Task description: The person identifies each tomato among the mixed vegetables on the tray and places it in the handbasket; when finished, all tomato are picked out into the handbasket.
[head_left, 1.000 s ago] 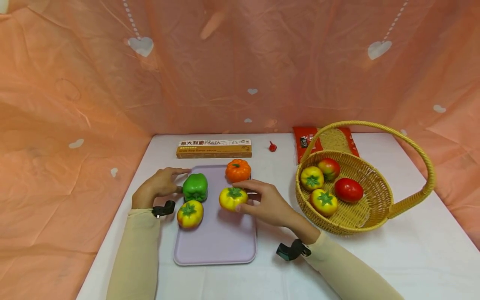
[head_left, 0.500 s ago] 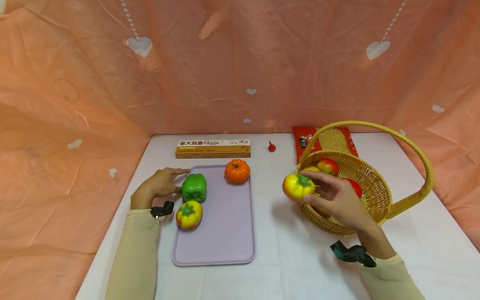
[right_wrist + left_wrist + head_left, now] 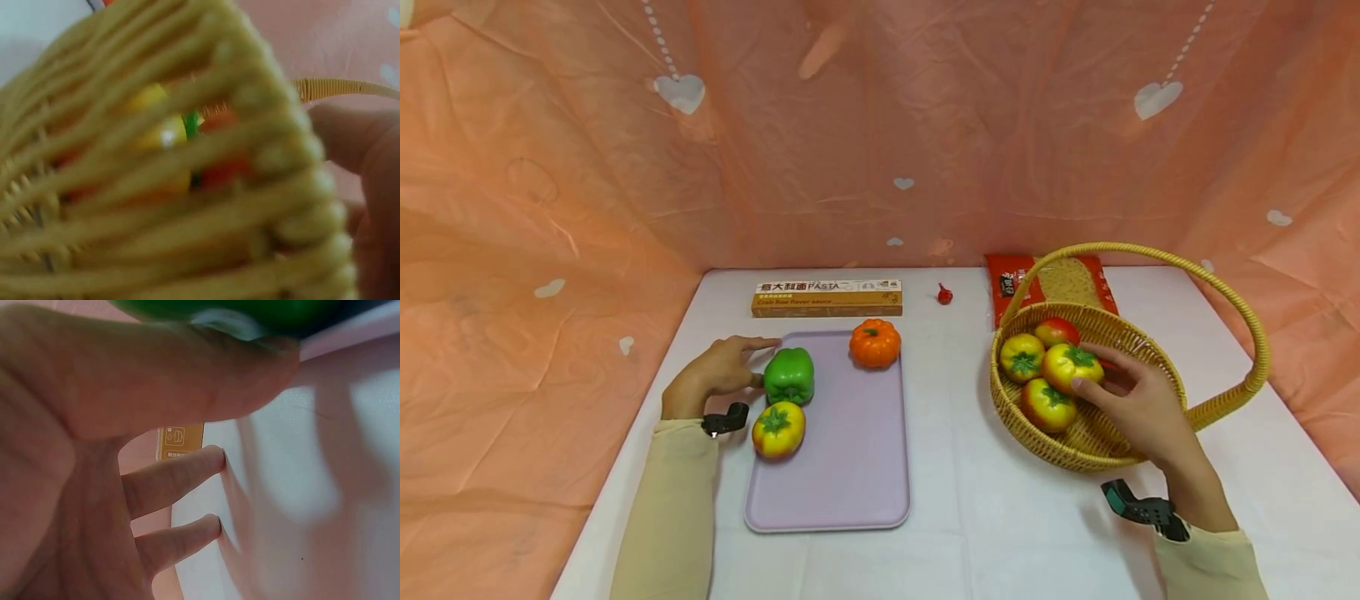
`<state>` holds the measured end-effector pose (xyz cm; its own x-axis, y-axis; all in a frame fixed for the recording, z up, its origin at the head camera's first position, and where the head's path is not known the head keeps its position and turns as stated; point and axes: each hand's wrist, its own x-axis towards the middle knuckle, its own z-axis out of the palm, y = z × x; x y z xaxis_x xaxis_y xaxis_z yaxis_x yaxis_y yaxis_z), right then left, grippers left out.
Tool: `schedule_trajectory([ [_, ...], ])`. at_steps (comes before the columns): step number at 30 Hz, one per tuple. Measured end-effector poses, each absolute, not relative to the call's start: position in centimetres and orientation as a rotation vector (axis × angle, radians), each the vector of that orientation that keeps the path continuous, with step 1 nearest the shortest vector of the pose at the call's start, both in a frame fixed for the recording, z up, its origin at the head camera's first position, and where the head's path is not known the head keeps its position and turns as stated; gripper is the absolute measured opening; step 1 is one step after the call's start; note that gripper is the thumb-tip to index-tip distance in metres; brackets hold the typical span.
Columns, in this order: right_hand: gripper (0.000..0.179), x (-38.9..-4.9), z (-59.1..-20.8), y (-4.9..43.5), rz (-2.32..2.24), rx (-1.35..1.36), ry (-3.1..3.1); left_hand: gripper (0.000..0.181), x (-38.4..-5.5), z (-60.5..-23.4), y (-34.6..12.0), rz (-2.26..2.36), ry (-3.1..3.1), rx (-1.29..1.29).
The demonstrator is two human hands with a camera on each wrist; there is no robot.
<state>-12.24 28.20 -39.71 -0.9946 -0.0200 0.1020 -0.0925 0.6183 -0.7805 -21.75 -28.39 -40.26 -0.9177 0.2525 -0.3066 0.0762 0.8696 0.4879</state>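
Note:
My right hand [image 3: 1142, 408] holds a yellow persimmon [image 3: 1067, 368] by its side, inside the wicker basket [image 3: 1037, 447]. Under and beside it lie two more persimmons, one on the left [image 3: 1021, 358] and one nearer [image 3: 1048, 408], plus a red-yellow fruit [image 3: 1057, 331]. A red oval fruit is mostly hidden behind the hand. The basket's weave [image 3: 187, 225] blocks much of the right wrist view. My left hand [image 3: 722, 367] rests at the left edge of the lilac tray [image 3: 850, 475], fingers spread, thumb beside a green bell pepper [image 3: 789, 377].
The tray also bears a persimmon [image 3: 778, 431] and a small orange pumpkin [image 3: 875, 343]. Behind it lie a pasta box [image 3: 827, 300] and a small red item [image 3: 944, 293]. A red pasta bag [image 3: 1067, 279] sits behind the basket, whose tall handle [image 3: 1232, 308] arches over its right side.
My right hand has carried the persimmon rightward from over the tray into the basket. My left hand has stayed at the tray edge.

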Motion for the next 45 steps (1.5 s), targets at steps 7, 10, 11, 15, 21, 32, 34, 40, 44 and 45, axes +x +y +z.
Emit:
schedule_trajectory([
  [7, 0.058, -12.7, -40.2, 28.3, 0.929, 0.14, -2.809, 0.075, -21.7, -40.3, -28.6, 0.683, 2.693, 0.26],
  [10, 0.06, -12.7, -40.1, 28.1, 0.923, 0.14, -2.811, 0.075, -21.7, -40.4, -28.6, 0.691, 2.699, 0.278],
  [11, 0.061, -12.6, -40.0, 28.0, 0.92, 0.133, -2.803, 0.075, -21.7, -40.4, -28.6, 0.694, 2.7, 0.281],
  [15, 0.059, -12.1, -39.3, 27.2, 0.957, 0.137, -2.72, 0.075, -21.7, -40.6, -28.6, 0.696, 2.695, 0.275],
  [21, 0.052, -12.1, -38.2, 24.3, 1.281, 0.421, -2.542, 0.075, -21.8, -40.4, -28.6, 0.683, 2.69, 0.26],
  [32, 0.055, -12.8, -38.7, 16.9, 1.83, 0.898, -2.565, 0.075, -21.8, -40.6, -28.7, 0.681, 2.679, 0.25],
  [34, 0.056, -13.0, -39.1, 15.4, 1.836, 0.947, -2.6, 0.075, -21.8, -40.6, -28.7, 0.683, 2.673, 0.245],
  [40, 0.055, -13.9, -40.7, 10.7, 1.878, 1.104, -2.608, 0.075, -21.9, -40.5, -28.6, 0.675, 2.677, 0.254],
  [44, 0.054, -14.6, -41.6, 7.7, 1.93, 1.227, -2.569, 0.075, -21.9, -40.6, -28.6, 0.661, 2.683, 0.268],
  [45, 0.054, -14.7, -41.8, 7.0, 1.95, 1.248, -2.559, 0.075, -21.9, -40.6, -28.6, 0.663, 2.684, 0.272],
])
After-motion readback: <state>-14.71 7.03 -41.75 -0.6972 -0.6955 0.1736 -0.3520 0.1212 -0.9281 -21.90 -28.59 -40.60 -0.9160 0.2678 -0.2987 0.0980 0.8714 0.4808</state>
